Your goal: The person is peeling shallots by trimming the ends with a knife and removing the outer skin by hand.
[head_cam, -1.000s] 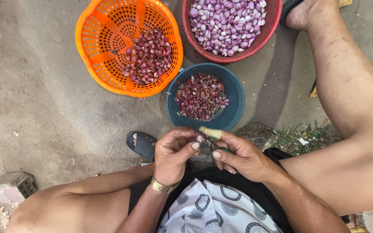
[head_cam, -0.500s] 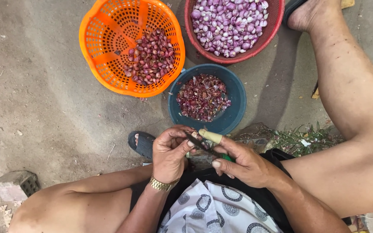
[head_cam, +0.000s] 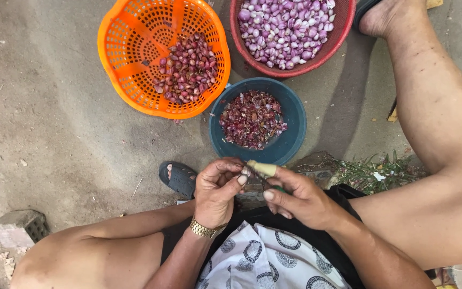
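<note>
Left hand (head_cam: 217, 190): fingers curled, tips pinching a small shallot (head_cam: 246, 172), mostly hidden, held above the lap.
Right hand (head_cam: 300, 198): closed on a small knife with green handle (head_cam: 278, 188); taped forefinger (head_cam: 262, 169) pressed against the shallot.
Blue bowl (head_cam: 295, 120): just ahead of both hands, held purple skins.
Orange basket (head_cam: 135, 59): left of bowl, held unpeeled shallots.
Red basin (head_cam: 343, 32): beyond bowl, held peeled bulbs.
Ground: 1 grey brick (head_cam: 20, 227) far left, 1 sandal (head_cam: 177, 179) near left hand.
</note>
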